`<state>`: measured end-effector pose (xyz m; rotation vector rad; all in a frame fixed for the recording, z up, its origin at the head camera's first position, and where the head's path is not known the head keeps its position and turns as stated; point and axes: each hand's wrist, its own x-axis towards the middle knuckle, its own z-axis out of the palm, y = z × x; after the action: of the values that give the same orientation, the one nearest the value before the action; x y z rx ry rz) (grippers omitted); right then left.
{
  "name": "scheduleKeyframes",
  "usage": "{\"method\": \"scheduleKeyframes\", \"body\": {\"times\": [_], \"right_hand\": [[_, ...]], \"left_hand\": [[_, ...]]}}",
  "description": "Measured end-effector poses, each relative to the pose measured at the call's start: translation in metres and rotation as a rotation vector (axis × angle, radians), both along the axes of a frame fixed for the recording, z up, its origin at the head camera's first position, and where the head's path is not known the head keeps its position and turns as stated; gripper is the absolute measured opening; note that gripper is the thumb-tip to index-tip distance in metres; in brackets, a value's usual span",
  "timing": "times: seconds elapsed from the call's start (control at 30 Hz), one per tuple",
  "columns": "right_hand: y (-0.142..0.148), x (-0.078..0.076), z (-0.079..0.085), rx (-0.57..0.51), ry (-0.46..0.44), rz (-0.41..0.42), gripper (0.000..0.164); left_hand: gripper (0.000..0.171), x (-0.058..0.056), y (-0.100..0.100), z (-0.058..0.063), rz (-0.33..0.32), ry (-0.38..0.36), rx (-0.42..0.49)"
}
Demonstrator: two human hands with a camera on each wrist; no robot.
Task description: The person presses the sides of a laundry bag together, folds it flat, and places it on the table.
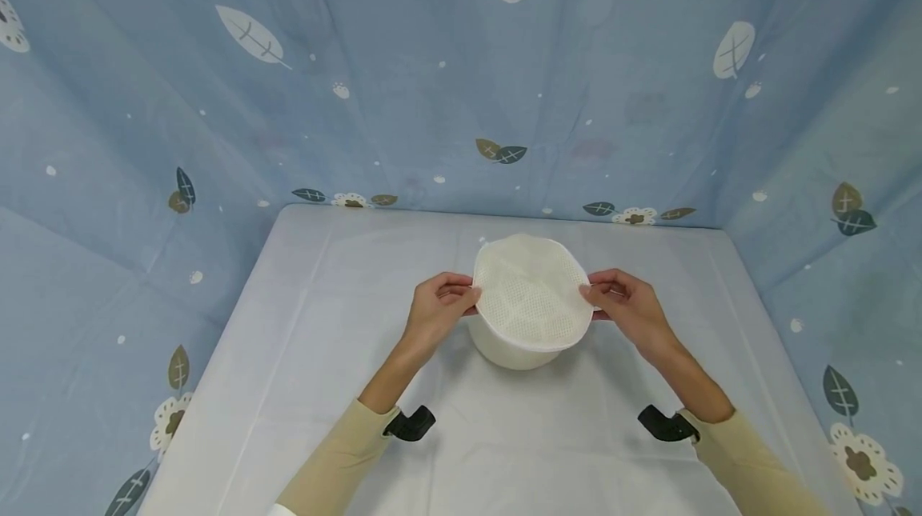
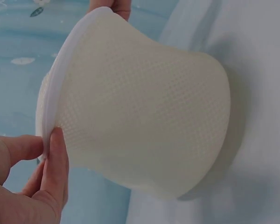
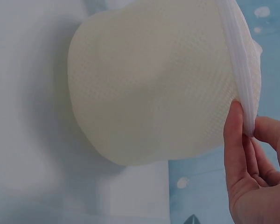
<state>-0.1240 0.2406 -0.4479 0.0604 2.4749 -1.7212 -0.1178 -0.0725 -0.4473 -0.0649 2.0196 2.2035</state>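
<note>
A round cream-white mesh laundry bag (image 1: 533, 296) stands near the middle of the table, its flat top tipped toward the head camera. My left hand (image 1: 441, 306) pinches the white rim band on its left side between thumb and fingers. On the opposite side my right hand (image 1: 628, 308) pinches the same rim. In the left wrist view the mesh wall (image 2: 149, 102) bulges from the rim down to a rounded base. From the right wrist, the band (image 3: 240, 65) shows lengthwise ridges above my fingertips. Whatever may be inside the bag is hidden.
A white cloth covers the table (image 1: 504, 452). Blue fabric (image 1: 403, 84) printed with leaves and flowers hangs behind the table and along both sides. Black wrist mounts sit at both sleeve cuffs, the left mount (image 1: 410, 424) and the right mount (image 1: 666, 425).
</note>
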Motion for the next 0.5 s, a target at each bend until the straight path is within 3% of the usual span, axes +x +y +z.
{"method": "scheduleKeyframes", "body": {"times": [0.27,0.5], "right_hand": [[-0.001,0.010,-0.003,-0.007,-0.010,0.010,0.042],[-0.004,0.014,-0.007,-0.039,-0.007,0.034,0.041]], "left_hand": [[0.024,0.014,-0.004,-0.001,-0.008,-0.020,0.001],[0.022,0.019,-0.007,-0.007,0.010,-0.026,0.006]]}}
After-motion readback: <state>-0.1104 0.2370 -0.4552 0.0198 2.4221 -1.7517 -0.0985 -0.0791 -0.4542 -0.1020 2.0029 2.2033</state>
